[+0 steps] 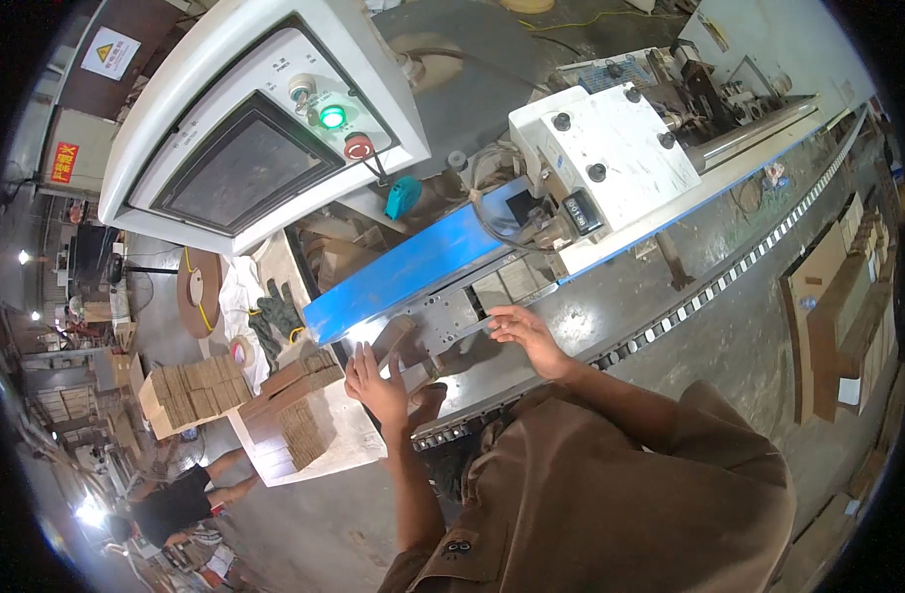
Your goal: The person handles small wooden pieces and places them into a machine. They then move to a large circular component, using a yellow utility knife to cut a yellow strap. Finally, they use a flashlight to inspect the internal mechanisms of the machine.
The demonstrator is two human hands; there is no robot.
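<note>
My left hand is at the near left end of the machine's metal plate, fingers spread and nothing in them. Just beyond its fingertips a brown wooden piece lies on the plate. My right hand hovers at the plate's right side, fingers stretched out toward a slot and holding nothing. Several flat, light-coloured pieces sit in a row in the channel beyond it. Along the plate's far side runs a blue guard. Whether either hand's fingertips touch the metal cannot be told.
A white control box with a dark screen, a lit green button and a red stop button stands at the upper left. Stacked brown strips and a white board are at the left, near dark gloves. Another person is farther off.
</note>
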